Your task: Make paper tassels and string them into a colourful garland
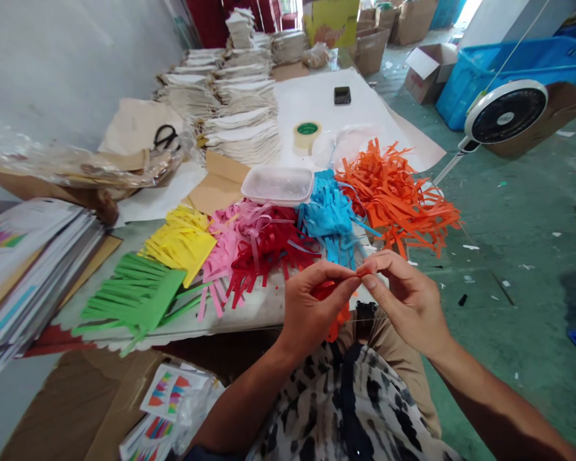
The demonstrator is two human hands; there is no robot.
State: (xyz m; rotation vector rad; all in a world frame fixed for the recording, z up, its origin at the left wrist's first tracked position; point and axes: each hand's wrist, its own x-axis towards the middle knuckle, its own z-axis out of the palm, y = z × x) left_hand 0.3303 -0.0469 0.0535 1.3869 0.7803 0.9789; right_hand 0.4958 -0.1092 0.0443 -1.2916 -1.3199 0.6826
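Note:
Above the table's front edge, my left hand (pixel 312 304) and my right hand (pixel 408 301) meet fingertip to fingertip. Both pinch the twisted top of an orange-red fringed paper tassel (pixel 338 320), whose strips hang behind my left fingers and are partly hidden. Just beyond the hands lie fringed paper bundles: blue (pixel 329 214), dark red (pixel 271 246), pink (pixel 221 237) and a large loose orange heap (pixel 398 192). Farther left are a yellow bundle (pixel 180 240) and a green one (pixel 134 298), each with an uncut band along one side.
A clear plastic tub (pixel 278 184) stands behind the bundles. Beyond are a tape roll (pixel 307 136), a phone-like black object (pixel 342 96) and stacked paper bundles (pixel 242 121). Scissors (pixel 165 136) lie left. A fan (pixel 506 114) stands right; printed sheets (pixel 43 275) fill the left edge.

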